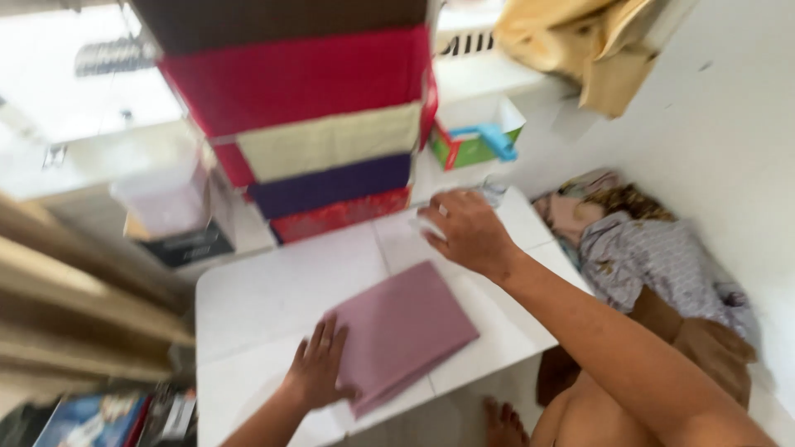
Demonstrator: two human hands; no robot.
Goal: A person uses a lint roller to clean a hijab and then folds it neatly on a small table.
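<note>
A folded mauve cloth (pixel 406 331) lay near the front edge of the small white table (pixel 265 298), turned at an angle to the table's sides. The left hand (pixel 319 368) rested flat on the cloth's near-left corner, fingers spread and open, pinning it rather than gripping it. The right hand (pixel 468 232) was stretched to the table's far edge, fingers loosely curled over something pale and blurred; whether it actually held that thing could not be told.

Behind the table's far edge stood a stack of folded fabrics (pixel 323 124) in brown, red, cream, purple and patterned red. A small green and white box (pixel 476 136) sat beyond the far right corner, and a heap of printed clothes (pixel 654 257) lay on the floor off the right edge.

The cloth's near corner sat close to the front edge, held by one flat palm only. With the other arm reaching away, a shift of weight could probably drag the cloth, loosening its fold or sliding it off.
</note>
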